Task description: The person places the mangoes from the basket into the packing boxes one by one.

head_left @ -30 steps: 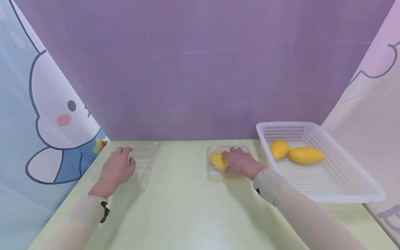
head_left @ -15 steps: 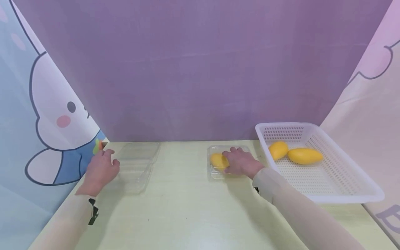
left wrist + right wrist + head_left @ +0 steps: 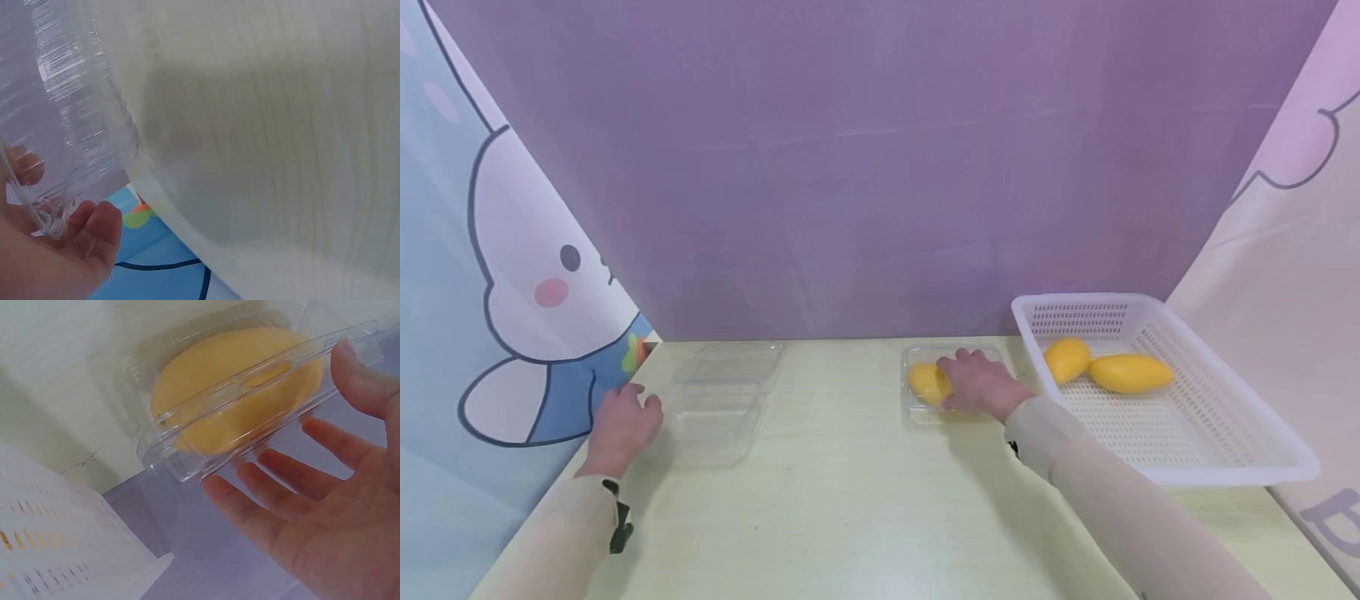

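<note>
A yellow mango [image 3: 927,383] lies in a clear plastic box [image 3: 187,472] a little right of centre. My right hand [image 3: 979,385] holds this box at its edge, thumb [image 3: 353,378] on one part of the rim and several fingertips along the side. Whether the lid is fastened, I cannot tell. Farther left, a second clear box [image 3: 715,425] lies opened out on the table. Beside its left edge is my left hand [image 3: 622,427], fingers loose; in the left wrist view a plastic corner [image 3: 55,222] sits between thumb and fingers, and a firm grip does not show.
At the right stands a white slotted basket [image 3: 1285,468] with two mangoes [image 3: 1131,373] inside. A purple cloth wall [image 3: 865,192] rises behind the pale wooden table [image 3: 842,517]. Patterned cloth [image 3: 527,350] hangs along the left side.
My left hand has moved left and toward me, from over the second box to its left edge. The box under my right hand has shifted very slightly right and away.
</note>
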`<state>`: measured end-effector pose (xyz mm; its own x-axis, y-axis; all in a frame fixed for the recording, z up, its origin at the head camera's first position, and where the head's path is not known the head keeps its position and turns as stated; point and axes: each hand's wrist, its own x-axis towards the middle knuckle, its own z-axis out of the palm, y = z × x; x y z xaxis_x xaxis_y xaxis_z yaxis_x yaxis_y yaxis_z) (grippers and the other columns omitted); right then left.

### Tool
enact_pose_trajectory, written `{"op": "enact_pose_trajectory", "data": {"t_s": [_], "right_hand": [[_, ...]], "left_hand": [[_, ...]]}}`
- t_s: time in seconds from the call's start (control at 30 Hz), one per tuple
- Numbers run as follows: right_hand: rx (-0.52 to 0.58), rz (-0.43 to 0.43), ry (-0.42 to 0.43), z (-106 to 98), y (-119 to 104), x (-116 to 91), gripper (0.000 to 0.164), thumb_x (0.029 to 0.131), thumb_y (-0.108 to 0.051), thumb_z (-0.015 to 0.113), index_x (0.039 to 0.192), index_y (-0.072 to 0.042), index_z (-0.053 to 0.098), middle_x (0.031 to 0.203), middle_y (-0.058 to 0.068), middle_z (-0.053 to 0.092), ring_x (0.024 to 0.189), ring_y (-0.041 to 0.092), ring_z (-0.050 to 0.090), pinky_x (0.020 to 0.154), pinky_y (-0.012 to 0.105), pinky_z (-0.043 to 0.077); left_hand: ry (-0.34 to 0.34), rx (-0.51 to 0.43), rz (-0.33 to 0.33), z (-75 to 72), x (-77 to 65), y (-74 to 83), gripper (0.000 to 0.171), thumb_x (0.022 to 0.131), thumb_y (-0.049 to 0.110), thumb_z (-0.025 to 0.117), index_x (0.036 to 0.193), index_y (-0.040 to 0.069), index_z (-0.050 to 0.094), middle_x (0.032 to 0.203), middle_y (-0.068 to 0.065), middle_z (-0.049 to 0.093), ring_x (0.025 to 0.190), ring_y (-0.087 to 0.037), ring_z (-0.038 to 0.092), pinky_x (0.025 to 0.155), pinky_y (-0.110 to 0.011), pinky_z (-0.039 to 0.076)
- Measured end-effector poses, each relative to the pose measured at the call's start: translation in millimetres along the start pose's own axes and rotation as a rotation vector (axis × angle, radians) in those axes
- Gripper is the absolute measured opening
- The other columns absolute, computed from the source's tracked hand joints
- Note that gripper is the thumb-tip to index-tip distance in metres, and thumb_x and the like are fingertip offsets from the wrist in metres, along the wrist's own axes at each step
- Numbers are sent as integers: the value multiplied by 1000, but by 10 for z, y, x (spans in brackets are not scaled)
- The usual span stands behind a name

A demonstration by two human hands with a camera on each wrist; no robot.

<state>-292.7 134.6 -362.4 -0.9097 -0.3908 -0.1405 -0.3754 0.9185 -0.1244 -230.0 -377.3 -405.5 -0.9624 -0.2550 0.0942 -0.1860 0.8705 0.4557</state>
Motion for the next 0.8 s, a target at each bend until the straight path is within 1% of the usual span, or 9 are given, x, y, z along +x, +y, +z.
{"op": "enact_pose_trajectory", "data": {"t_s": [0.13, 0.27, 0.37, 0.47, 0.57, 0.67, 0.73, 0.8], "right_hand": [[-4, 11, -6, -5, 0, 13, 65, 88, -31, 79, 145, -11, 53, 134, 16, 54, 122, 39, 49, 99, 60, 45], [-26, 20, -17, -33, -16, 16, 66, 88, -31, 78, 145, -10, 52, 138, 18, 53, 125, 40, 47, 99, 58, 45], [-44, 25, -20, -60, -31, 8, 65, 88, -30, 77, 144, -8, 53, 138, 19, 53, 126, 41, 47, 98, 57, 46], [-52, 27, -15, -80, -52, -12, 64, 88, -29, 77, 143, -8, 54, 138, 19, 53, 127, 41, 47, 98, 57, 47], [-56, 14, -13, -91, -81, -43, 62, 90, -29, 74, 144, -7, 53, 141, 21, 52, 128, 42, 47, 98, 57, 47], [-65, -5, -23, -91, -116, -81, 60, 91, -29, 72, 144, -7, 53, 139, 20, 53, 125, 40, 49, 95, 56, 49], [-78, -8, -31, -92, -132, -108, 59, 91, -29, 71, 143, -7, 54, 135, 19, 55, 121, 39, 51, 92, 55, 51], [-89, -7, -34, -94, -137, -131, 57, 91, -28, 71, 142, -8, 55, 128, 17, 57, 116, 36, 52, 89, 52, 52]], "left_hand": [[-39, -51, -21, 43, 32, -19, 60, 105, 25, 25, 136, -26, 36, 131, -47, 42, 124, -62, 38, 102, -68, 35], [-61, -98, -60, 83, 47, -8, 60, 106, 25, 23, 138, -25, 35, 134, -46, 41, 124, -59, 41, 103, -66, 37], [-67, -110, -66, 110, 54, -1, 58, 106, 23, 23, 137, -24, 37, 134, -44, 42, 121, -57, 44, 102, -65, 38], [-68, -144, -90, 121, 50, -3, 56, 105, 22, 26, 135, -22, 40, 131, -42, 46, 115, -54, 49, 98, -62, 42], [-85, -196, -142, 111, 46, -19, 56, 105, 24, 30, 137, -20, 41, 130, -40, 47, 112, -50, 51, 95, -60, 44], [-120, -246, -195, 85, 42, -36, 57, 105, 26, 33, 139, -19, 40, 133, -39, 46, 116, -49, 49, 96, -60, 44], [-143, -264, -207, 64, 44, -46, 59, 106, 28, 34, 141, -19, 38, 134, -39, 46, 118, -49, 48, 96, -59, 44], [-151, -276, -203, 47, 47, -53, 59, 106, 29, 36, 141, -18, 39, 131, -38, 49, 113, -46, 51, 91, -54, 48]]}}
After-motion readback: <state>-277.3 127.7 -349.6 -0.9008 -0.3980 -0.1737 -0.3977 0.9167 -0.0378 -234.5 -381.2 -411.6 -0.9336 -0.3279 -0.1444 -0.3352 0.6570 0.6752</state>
